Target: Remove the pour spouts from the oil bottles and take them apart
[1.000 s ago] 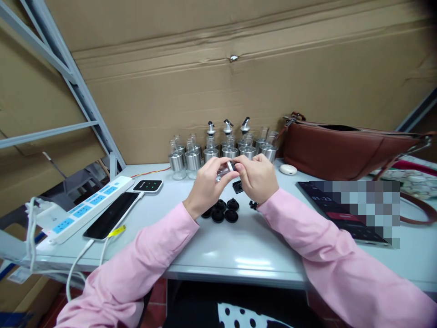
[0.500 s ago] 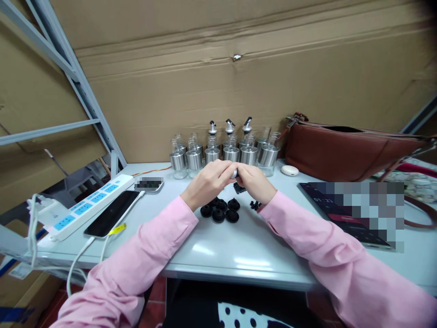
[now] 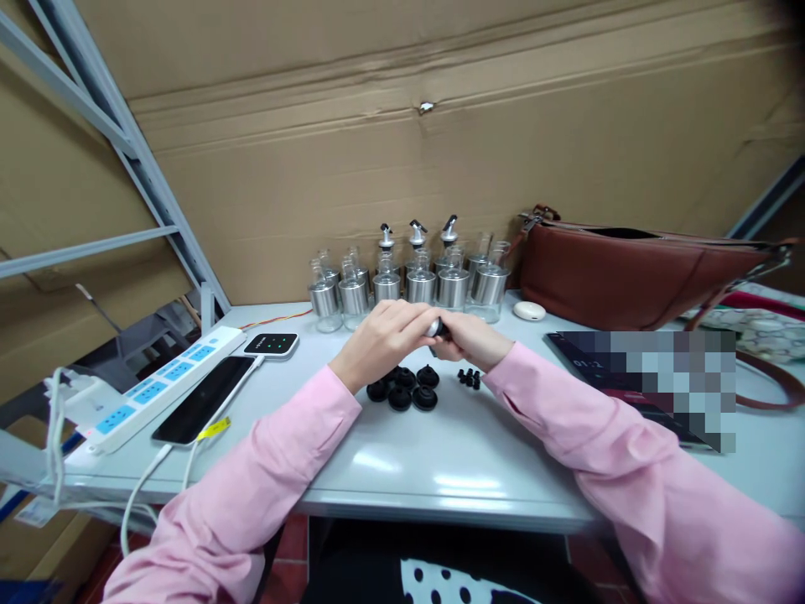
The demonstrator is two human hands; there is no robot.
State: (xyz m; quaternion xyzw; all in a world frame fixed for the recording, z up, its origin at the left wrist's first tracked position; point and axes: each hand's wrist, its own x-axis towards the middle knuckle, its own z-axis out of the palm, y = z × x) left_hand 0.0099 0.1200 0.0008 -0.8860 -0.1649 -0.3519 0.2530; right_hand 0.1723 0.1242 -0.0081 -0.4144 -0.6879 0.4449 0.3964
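My left hand (image 3: 385,337) and my right hand (image 3: 473,339) meet above the table, fingers closed on a small silver-and-black pour spout (image 3: 436,327). Most of it is hidden by the fingers. Several round black ribbed stoppers (image 3: 425,398) lie just below my hands, and a cluster of small black plugs (image 3: 469,379) sits by my right wrist. Behind the hands stand rows of glass bottles with steel sleeves (image 3: 453,287). Three in the back row carry silver pour spouts with black levers (image 3: 418,232).
A white power strip (image 3: 151,390), a phone (image 3: 205,401) with cables and a small dark device (image 3: 271,345) lie at the left. To the right are a white oval case (image 3: 529,311), a tablet (image 3: 588,361) and a brown bag (image 3: 604,277). Cardboard (image 3: 352,151) closes off the back.
My right hand has turned and lowered slightly, showing more of the pour spout's black part between my hands. The small black plugs are now less covered by my right sleeve. The view has shifted slightly.
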